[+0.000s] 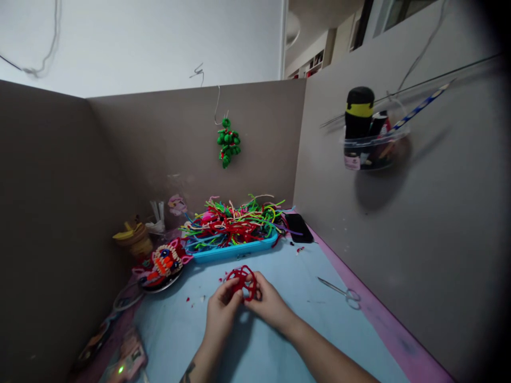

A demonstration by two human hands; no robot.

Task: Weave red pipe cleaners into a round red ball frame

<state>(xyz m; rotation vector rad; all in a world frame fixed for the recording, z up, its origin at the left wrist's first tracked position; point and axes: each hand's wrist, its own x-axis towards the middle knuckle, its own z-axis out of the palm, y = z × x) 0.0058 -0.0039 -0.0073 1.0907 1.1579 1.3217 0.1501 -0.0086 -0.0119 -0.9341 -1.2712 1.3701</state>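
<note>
Both hands meet over the middle of the blue table cover, around a red looped piece of fuzzy craft stem (249, 276) bent into open rings. My left hand (222, 306) pinches its left side between thumb and fingers. On the other side, my right hand (267, 303) has its fingers closed on the lower right loop. Some of the piece is hidden behind the fingers. Small red scraps (188, 299) lie on the cover to the left. A pair of scissors (343, 291) rests to the right of my right hand.
Behind the hands stands a blue tray (239, 250) heaped with coloured fuzzy stems. A phone (299, 229) lies to its right, and a plate of fuzzy-stem figures (165, 263) sits left. A glue gun (130, 356) with a green light is at front left. Grey partitions surround the table.
</note>
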